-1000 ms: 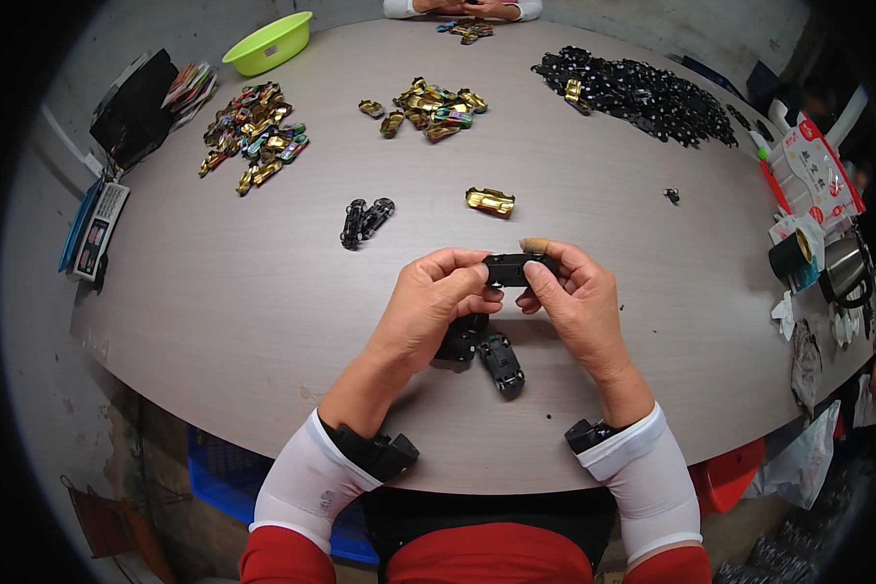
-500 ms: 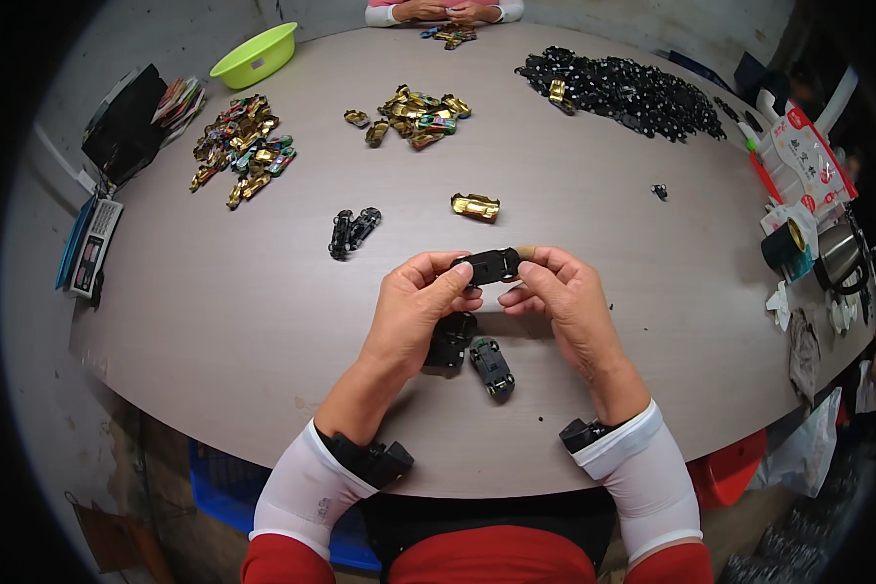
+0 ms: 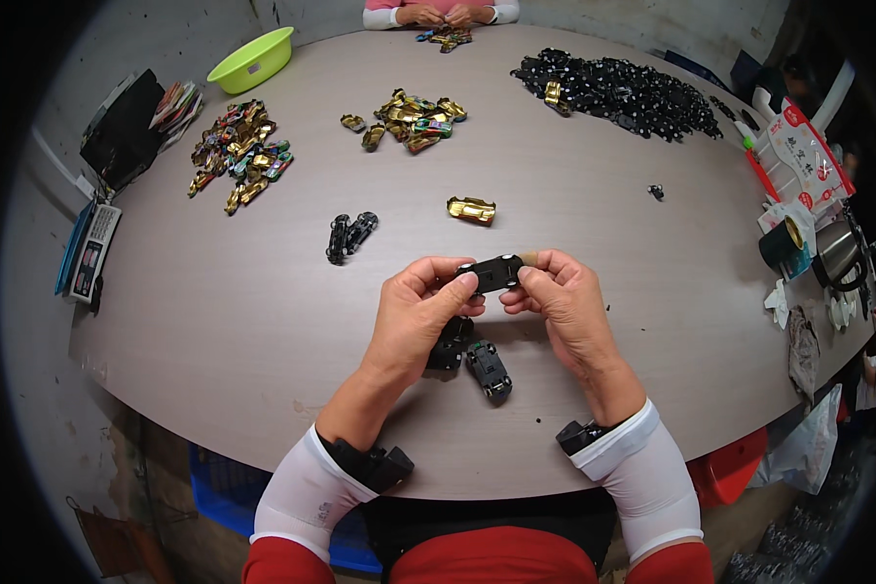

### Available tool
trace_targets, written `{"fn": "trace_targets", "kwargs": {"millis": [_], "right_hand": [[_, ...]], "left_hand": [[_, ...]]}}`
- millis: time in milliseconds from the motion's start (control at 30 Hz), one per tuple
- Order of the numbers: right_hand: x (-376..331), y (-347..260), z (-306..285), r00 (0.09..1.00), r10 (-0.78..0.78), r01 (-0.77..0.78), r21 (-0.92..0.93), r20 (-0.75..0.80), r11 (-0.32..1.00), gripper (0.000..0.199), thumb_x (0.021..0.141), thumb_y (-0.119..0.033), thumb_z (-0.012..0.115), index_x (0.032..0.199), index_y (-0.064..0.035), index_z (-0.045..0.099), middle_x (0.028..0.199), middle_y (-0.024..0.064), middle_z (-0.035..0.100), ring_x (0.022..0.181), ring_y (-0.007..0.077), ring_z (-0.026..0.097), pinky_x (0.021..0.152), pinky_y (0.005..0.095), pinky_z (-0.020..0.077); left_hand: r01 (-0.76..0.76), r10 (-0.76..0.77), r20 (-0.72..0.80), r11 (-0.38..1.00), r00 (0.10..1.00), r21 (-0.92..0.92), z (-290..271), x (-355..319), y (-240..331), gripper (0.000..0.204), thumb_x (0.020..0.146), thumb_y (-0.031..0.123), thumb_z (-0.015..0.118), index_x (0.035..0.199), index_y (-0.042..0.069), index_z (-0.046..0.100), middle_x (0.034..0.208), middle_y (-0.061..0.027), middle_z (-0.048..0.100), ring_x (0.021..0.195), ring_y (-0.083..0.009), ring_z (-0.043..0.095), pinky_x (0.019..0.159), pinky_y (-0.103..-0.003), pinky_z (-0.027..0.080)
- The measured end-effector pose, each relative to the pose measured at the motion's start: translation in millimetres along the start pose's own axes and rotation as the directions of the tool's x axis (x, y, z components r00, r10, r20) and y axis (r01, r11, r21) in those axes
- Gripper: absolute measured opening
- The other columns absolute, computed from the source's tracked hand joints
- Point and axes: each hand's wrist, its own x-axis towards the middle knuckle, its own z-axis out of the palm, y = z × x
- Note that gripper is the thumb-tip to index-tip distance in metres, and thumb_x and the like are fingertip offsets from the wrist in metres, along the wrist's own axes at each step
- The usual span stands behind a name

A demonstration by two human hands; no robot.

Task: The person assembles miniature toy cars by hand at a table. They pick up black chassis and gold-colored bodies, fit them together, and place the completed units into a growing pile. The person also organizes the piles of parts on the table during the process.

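Black toy car chassis (image 3: pixel 493 273) pinched between left hand (image 3: pixel 420 313) and right hand (image 3: pixel 565 304), above the tabletop (image 3: pixel 214 321). Two black cars (image 3: pixel 472 356) lie just below the hands, apparently done; large black parts pile (image 3: pixel 623 92) far beyond the right hand suggests most work remains.

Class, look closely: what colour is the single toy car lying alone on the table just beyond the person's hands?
Shiny gold. The toy car shows best in the head view, beyond the hands.
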Motion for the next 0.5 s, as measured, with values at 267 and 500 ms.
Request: {"fn": "trace_targets", "kwargs": {"millis": [267, 500], "right_hand": [[1.7, 1.3, 3.8, 0.999, 0.032, -0.026, -0.152, 0.041, 0.988, 0.019, 0.086, -0.002, 0.055, 0.103, 0.0056, 0.059, 0.09, 0.009, 0.065, 0.077, 0.0128, 0.066, 0.07, 0.0243, 0.0549], [31.5, 8.5, 9.2, 0.899, -0.385, 0.379, -0.809, 0.207, 0.449, 0.028, 0.078, -0.001, 0.06, 0.106, 0.0001, 0.062, 0.1, 0.0125, 0.062, 0.093, 0.0257, 0.06, 0.087, 0.0361, 0.0489]], "left_hand": [[-0.02, 0.017, 0.016, 0.977, 1.0, 0.212, -13.5, 3.2, 6.0, 0.024, 0.09, 0.013, 0.064, 0.11, -0.001, 0.061, 0.09, -0.0044, 0.065, 0.074, -0.0085, 0.061, 0.066, -0.022, 0.05], [-0.066, 0.071, 0.02, 0.725, 0.997, 0.686, -71.5, -0.3, 3.6, 0.022, 0.087, 0.011, 0.064, 0.106, 0.001, 0.065, 0.09, -0.0058, 0.064, 0.081, -0.0121, 0.059, 0.068, -0.025, 0.047]]}}
